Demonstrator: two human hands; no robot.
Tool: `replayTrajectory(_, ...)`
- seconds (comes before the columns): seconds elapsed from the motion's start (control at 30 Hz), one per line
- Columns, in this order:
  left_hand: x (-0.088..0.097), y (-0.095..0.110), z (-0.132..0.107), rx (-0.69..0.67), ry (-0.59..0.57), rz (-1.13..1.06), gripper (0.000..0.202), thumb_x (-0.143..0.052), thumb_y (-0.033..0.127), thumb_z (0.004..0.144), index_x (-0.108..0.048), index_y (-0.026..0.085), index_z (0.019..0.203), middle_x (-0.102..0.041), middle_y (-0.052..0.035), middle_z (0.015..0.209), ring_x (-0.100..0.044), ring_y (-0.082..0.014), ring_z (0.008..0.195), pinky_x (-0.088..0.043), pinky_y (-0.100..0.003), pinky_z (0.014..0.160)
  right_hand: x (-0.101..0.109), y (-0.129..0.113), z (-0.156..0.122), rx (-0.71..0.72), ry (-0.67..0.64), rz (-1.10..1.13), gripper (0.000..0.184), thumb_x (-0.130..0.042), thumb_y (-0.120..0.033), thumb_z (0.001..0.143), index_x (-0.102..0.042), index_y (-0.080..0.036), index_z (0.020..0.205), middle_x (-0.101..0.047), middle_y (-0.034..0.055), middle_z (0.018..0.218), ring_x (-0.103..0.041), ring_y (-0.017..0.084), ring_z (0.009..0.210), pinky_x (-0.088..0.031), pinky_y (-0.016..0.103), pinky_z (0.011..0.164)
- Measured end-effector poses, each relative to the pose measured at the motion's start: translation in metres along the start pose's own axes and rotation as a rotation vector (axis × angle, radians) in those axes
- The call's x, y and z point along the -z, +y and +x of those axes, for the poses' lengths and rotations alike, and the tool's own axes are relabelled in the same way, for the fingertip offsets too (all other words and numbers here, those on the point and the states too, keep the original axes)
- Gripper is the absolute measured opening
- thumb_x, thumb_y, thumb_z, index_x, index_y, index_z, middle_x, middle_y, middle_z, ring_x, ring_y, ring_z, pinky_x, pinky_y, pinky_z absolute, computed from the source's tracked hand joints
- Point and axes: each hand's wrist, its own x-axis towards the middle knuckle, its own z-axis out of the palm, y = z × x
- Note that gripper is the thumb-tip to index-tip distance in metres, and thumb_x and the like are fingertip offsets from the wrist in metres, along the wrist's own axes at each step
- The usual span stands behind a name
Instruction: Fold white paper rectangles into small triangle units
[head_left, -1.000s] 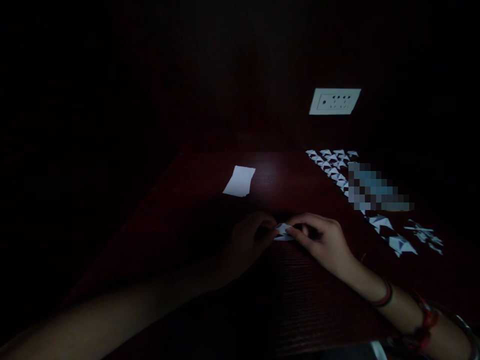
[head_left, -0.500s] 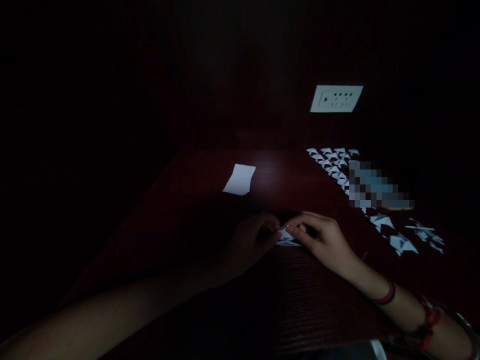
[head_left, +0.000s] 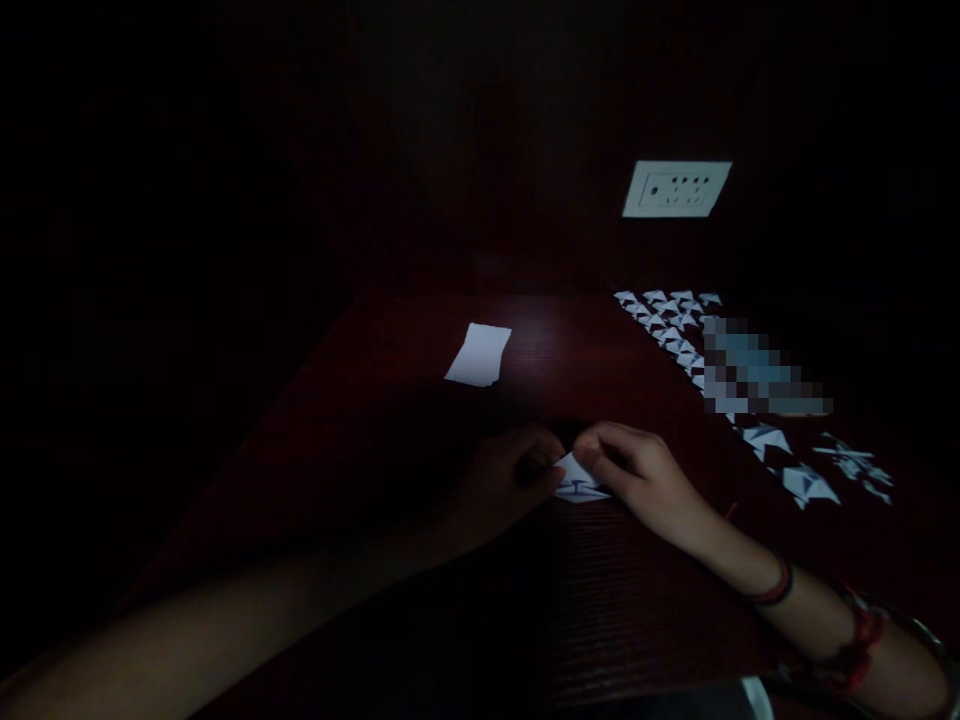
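Observation:
A small white piece of folded paper (head_left: 579, 483) is held low over the dark red table, its creases facing me. My left hand (head_left: 517, 475), deep in shadow, pinches its left edge between thumb and fingers. On the other side, my right hand (head_left: 634, 465) grips the upper right of the paper with thumb and index finger. Beyond my hands lies a stack of white paper sheets (head_left: 480, 355). Several folded white paper pieces (head_left: 804, 484) stand in rows along the right side of the table.
A blurred-out bluish object (head_left: 761, 365) lies beside the folded rows. Thin white paper scraps (head_left: 855, 465) are piled at the right. A white socket panel (head_left: 677, 189) is on the dark wall behind the wooden table (head_left: 420, 345). Most surroundings are very dark.
The folded paper shows more of its face between my hands, and my right fingers have shifted slightly at its top. Both hands keep hold of it. The view has tilted slightly.

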Motion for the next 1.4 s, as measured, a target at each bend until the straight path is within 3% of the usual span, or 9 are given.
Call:
replayTrajectory(0.13,0.0,-0.005,0.001,0.041,0.02,-0.02,0.011,-0.052,0.02,0.077,-0.049,0.018,0.088,-0.054,0.0011,0.078,-0.052,-0.0098,0.071,-0.043,-0.022,0.063,0.001,0.007,0.002,-0.041,-0.03,0.022,0.022,-0.041,-0.029,0.083,-0.056,-0.015,0.074,-0.054,0.0002,0.066,-0.05,0.011,0.061,-0.04,0.021,0.056)
replayTrajectory(0.23,0.0,-0.008,0.002,0.057,0.073,0.0,0.01,-0.052,0.021,0.077,-0.048,0.018,0.085,-0.053,0.0012,0.076,-0.051,-0.0095,0.068,-0.043,-0.021,0.06,0.005,0.01,0.002,-0.038,-0.066,0.037,0.021,-0.05,-0.033,0.077,-0.058,-0.016,0.087,-0.058,0.0006,0.071,-0.052,0.011,0.063,-0.041,0.022,0.057)
replayTrajectory(0.43,0.0,-0.007,0.002,0.023,0.079,0.108,0.007,-0.047,0.017,0.079,-0.047,0.018,0.086,-0.052,0.0012,0.078,-0.051,-0.0098,0.069,-0.042,-0.022,0.061,0.007,0.012,0.0,-0.059,-0.105,0.04,0.02,-0.05,-0.023,0.077,-0.058,-0.016,0.094,-0.06,-0.0004,0.066,-0.054,0.01,0.059,-0.043,0.022,0.057)
replayTrajectory(0.63,0.002,0.0,-0.004,-0.187,0.096,0.418,0.015,-0.041,0.018,0.083,-0.048,0.019,0.097,-0.048,-0.0039,0.101,-0.046,-0.0149,0.093,-0.038,-0.031,0.082,0.005,0.019,0.001,-0.125,-0.098,0.033,0.023,-0.05,-0.017,0.075,-0.053,-0.016,0.098,-0.06,-0.001,0.065,-0.055,0.011,0.059,-0.043,0.024,0.059)
replayTrajectory(0.8,0.002,-0.004,-0.007,-0.301,-0.044,0.693,0.018,-0.046,0.021,0.081,-0.051,0.02,0.098,-0.051,-0.0037,0.1,-0.047,-0.0178,0.093,-0.038,-0.034,0.079,0.009,0.02,0.002,-0.093,-0.149,-0.012,0.022,-0.048,-0.021,0.077,-0.056,-0.018,0.097,-0.061,-0.0005,0.068,-0.055,0.011,0.061,-0.043,0.023,0.06)
replayTrajectory(0.93,-0.002,-0.01,-0.007,-0.306,-0.137,0.822,0.018,-0.045,0.015,0.08,-0.053,0.018,0.096,-0.053,-0.0042,0.097,-0.049,-0.0176,0.089,-0.04,-0.033,0.075,0.016,0.022,0.001,-0.034,-0.202,-0.082,0.021,-0.052,-0.026,0.076,-0.06,-0.019,0.093,-0.061,0.0011,0.076,-0.055,0.012,0.067,-0.043,0.024,0.061)
replayTrajectory(1.17,-0.003,-0.012,-0.009,-0.373,-0.206,0.843,0.02,-0.041,0.015,0.083,-0.052,0.015,0.099,-0.054,-0.0064,0.1,-0.05,-0.0185,0.087,-0.041,-0.032,0.073,0.028,0.022,0.002,0.083,-0.341,-0.115,0.03,-0.057,-0.024,0.073,-0.058,-0.023,0.102,-0.059,0.001,0.083,-0.053,0.011,0.069,-0.044,0.024,0.062)
replayTrajectory(1.3,-0.004,-0.013,-0.01,-0.401,-0.19,0.813,0.022,-0.038,0.015,0.084,-0.051,0.015,0.102,-0.054,-0.008,0.103,-0.05,-0.0201,0.091,-0.041,-0.034,0.077,0.032,0.019,0.002,0.139,-0.374,-0.171,0.028,-0.054,-0.021,0.075,-0.058,-0.023,0.102,-0.057,0.0015,0.085,-0.054,0.011,0.07,-0.044,0.024,0.063)
replayTrajectory(1.4,-0.008,-0.014,-0.009,-0.283,-0.11,0.711,0.022,-0.037,0.021,0.086,-0.051,0.018,0.103,-0.055,-0.0057,0.102,-0.052,-0.0186,0.09,-0.042,-0.031,0.076,0.033,0.02,0.001,0.204,-0.384,-0.238,0.026,-0.047,-0.018,0.08,-0.058,-0.024,0.103,-0.057,0.0025,0.087,-0.054,0.012,0.076,-0.044,0.025,0.068)
